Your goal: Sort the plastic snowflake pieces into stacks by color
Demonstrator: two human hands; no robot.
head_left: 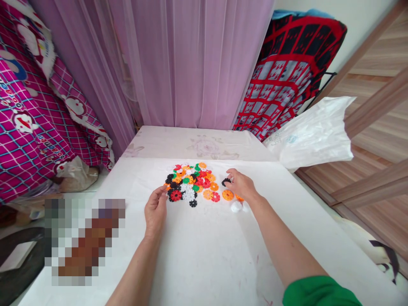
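Observation:
A pile of notched plastic discs [194,180] in red, orange, black, white and green lies on the white-covered table. My left hand [155,209] is at the pile's left edge, its fingers pinched on a small orange notched disc [166,186]. To the right of the pile, my right hand [241,185] has its thumb and fingers around a black notched disc [226,182]. Just below that hand lie an orange disc [228,195] and several white discs [236,207]. Another orange disc [239,198] is partly hidden by the right hand.
A white plastic bag [314,134] stands at the table's right edge. Behind the table [204,255] hangs a purple curtain [197,63]. Patterned pink cloth [47,106] is on the left, and a red and black cloth [287,68] at the back right. A blurred patch covers the lower left.

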